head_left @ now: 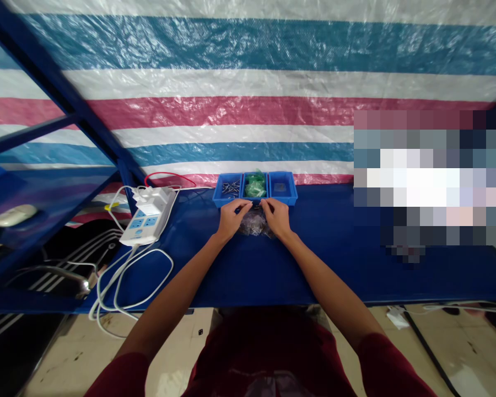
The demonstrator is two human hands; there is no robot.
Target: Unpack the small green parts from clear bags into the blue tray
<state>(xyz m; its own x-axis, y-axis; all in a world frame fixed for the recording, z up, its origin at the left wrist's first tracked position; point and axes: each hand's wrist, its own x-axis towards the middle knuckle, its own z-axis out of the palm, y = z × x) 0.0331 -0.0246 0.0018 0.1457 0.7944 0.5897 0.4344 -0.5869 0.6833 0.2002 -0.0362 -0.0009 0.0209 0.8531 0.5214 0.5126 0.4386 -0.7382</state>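
My left hand and my right hand meet over a clear plastic bag of small dark parts on the blue table. Both hands pinch the bag's top edge with fingertips close together. Just beyond them stand three blue bins side by side: the left bin holds metal screws, the middle bin holds green plastic, and the right bin holds something small and dark.
A white power strip with white cables lies left of my hands, and a red wire runs behind it. A striped tarp forms the back wall. A blue shelf frame stands at the left.
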